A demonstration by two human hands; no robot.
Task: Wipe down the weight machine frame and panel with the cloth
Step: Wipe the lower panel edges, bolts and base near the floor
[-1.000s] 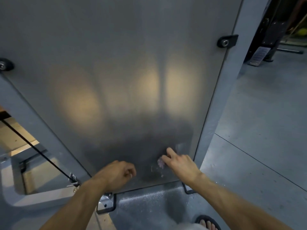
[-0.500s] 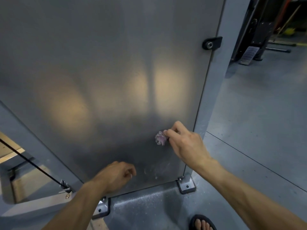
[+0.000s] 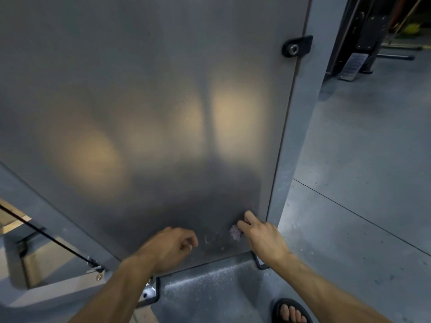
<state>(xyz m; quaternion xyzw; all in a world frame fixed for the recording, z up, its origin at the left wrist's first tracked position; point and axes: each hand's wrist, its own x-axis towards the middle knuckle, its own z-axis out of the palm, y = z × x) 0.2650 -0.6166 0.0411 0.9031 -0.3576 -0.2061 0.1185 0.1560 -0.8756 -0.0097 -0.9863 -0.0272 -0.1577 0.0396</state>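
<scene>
Item: panel (image 3: 149, 94). Your largest surface, a brushed grey metal sheet filling most of the view, with soft warm reflections across its middle and pale smears low down near your hands.

Item: floor (image 3: 363, 183). Grey, with a thin seam line running across it to your right; pale speckles lie on the patch just below the panel's bottom edge.

Item: frame post (image 3: 296, 127). Painted grey upright along the panel's right edge; a matching slanted member (image 3: 46, 206) runs down the panel's left side.

Item: second machine (image 3: 363, 31). Dark, standing well apart at top right, with a pale label plate at its foot.

Item: your left hand (image 3: 170, 248). Fingers curled into a loose fist holding nothing visible, knuckles up against the panel's lower part.

Item: your right hand (image 3: 261, 236). Fingers pinched round the cloth, pressing it to the panel near its bottom right corner, just beside the frame post.

Item: black bracket (image 3: 296, 45). Bolted where the panel meets the post, high on the right.

Item: sandalled foot (image 3: 291, 311). Toes showing at the bottom edge.

Item: base plate (image 3: 149, 292). Bright metal, bolted, just below your left forearm.

Item: cloth (image 3: 235, 232). Small pale purple wad, mostly hidden by your right fingers, touching the panel between your two hands.
</scene>
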